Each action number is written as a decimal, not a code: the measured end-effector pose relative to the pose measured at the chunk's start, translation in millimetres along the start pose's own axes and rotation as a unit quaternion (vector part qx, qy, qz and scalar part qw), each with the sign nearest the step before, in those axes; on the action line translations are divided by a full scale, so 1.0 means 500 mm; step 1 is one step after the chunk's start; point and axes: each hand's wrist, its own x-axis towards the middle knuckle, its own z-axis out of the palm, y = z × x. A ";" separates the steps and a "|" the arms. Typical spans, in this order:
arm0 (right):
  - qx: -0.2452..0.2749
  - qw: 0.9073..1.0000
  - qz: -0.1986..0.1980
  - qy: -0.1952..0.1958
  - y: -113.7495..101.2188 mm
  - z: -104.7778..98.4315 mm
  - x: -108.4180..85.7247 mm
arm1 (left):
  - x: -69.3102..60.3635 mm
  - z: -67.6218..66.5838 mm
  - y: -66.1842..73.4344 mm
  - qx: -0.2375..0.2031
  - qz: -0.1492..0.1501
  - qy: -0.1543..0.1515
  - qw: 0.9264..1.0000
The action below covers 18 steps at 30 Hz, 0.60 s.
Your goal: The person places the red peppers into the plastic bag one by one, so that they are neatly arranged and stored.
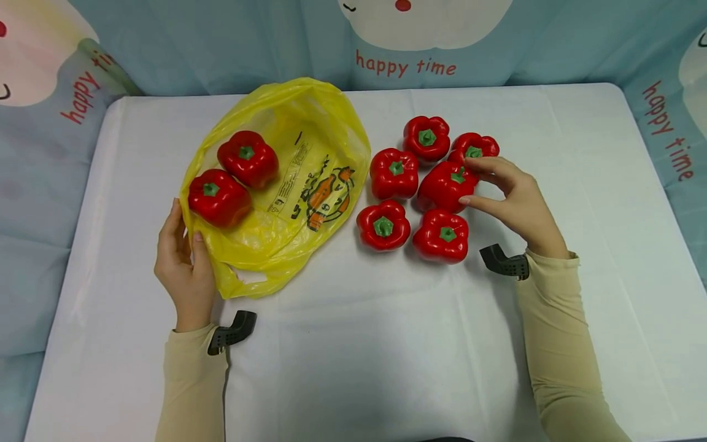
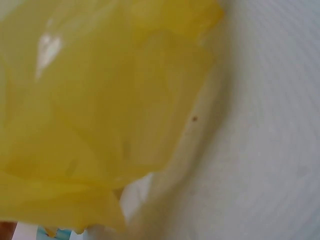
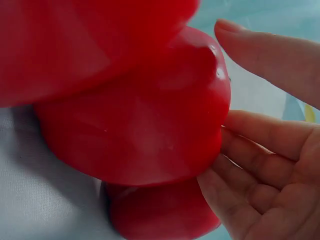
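Note:
My left hand (image 1: 188, 270) holds the left rim of a yellow plastic bag (image 1: 287, 245), thumb on the near side and fingers at the outer edge. Two red bell peppers (image 1: 220, 197) with green stems lie inside the bag's open mouth. In the left wrist view the yellow film (image 2: 100, 100) fills much of the picture and hides the fingers. My right hand (image 1: 516, 199) is spread at the right side of a tilted red bell pepper (image 1: 444, 189). In the right wrist view its thumb stands off the red surface (image 3: 145, 120), while fingertips reach the side.
More red bell peppers (image 1: 394, 174) cluster around the tilted one, right of the bag. A white cloth (image 1: 342, 356) covers the table. Blue curtain fabric (image 1: 265, 49) with printed words hangs behind and at the sides.

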 end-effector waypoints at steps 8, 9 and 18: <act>-0.096 0.995 -0.008 -0.016 -0.005 0.006 0.001 | -0.001 0.000 -0.001 0.005 -0.007 0.001 1.000; -0.104 0.994 -0.010 -0.018 -0.005 0.006 0.001 | -0.001 0.001 0.000 0.006 -0.008 0.001 1.000; -0.133 0.990 -0.033 -0.018 -0.002 0.009 0.004 | 0.000 0.002 0.003 0.009 -0.013 0.000 1.000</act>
